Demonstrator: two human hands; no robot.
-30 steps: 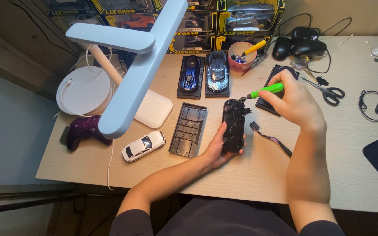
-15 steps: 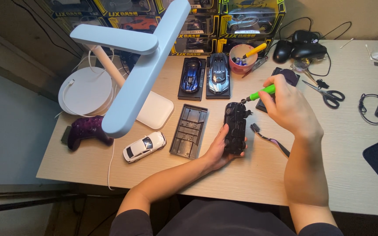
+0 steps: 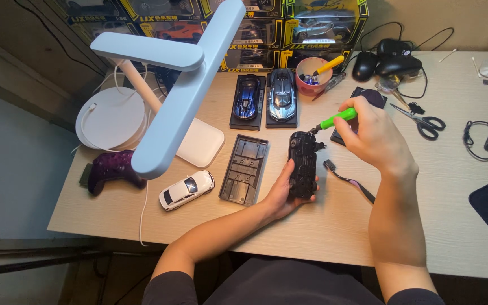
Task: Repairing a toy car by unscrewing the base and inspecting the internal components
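My left hand (image 3: 283,195) cups the upturned black toy car (image 3: 303,164) on the counter (image 3: 323,226) while my right hand (image 3: 368,133) grips the green screwdriver (image 3: 337,118); I should keep its tip square and the car steady.

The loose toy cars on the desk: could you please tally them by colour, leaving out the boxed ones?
Black, upside down in the left hand: 1
White: 1
Dark blue, on a base: 1
Silver-blue, on a base: 1
Total: 4
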